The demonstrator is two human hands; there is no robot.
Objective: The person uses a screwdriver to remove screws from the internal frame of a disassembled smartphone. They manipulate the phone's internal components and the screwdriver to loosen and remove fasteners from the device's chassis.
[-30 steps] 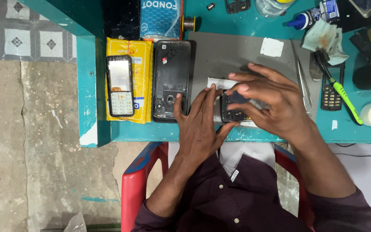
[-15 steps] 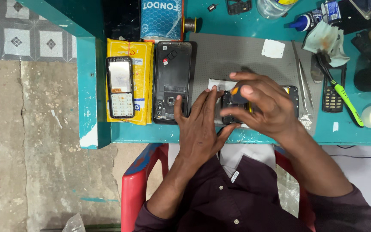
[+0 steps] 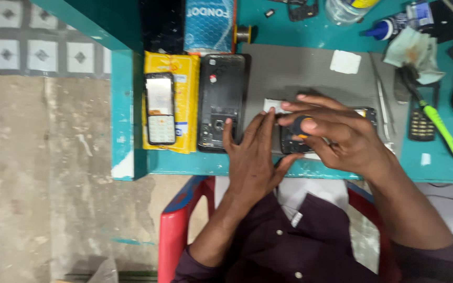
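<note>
My left hand (image 3: 255,152) lies flat on the near edge of the grey mat (image 3: 294,73), its fingertips pressing the left end of a small opened black phone (image 3: 291,144). Over that phone my right hand (image 3: 336,133) is closed on a small screwdriver with a dark, orange-marked cap (image 3: 301,126), held upright. The phone is mostly hidden under both hands. Left of my left hand lies a black phone back shell (image 3: 220,102) with its inside facing up.
A keypad phone (image 3: 160,109) rests on a yellow packet (image 3: 180,105) at the teal table's left end. Tweezers (image 3: 381,102), a green-handled brush (image 3: 436,123), another dark keypad phone (image 3: 420,123), a white pad (image 3: 345,61) and a glue bottle (image 3: 389,29) lie to the right. A red chair (image 3: 176,225) is below.
My right hand drew in from a spread pose and now grips the screwdriver over the small phone. My left hand stayed in place.
</note>
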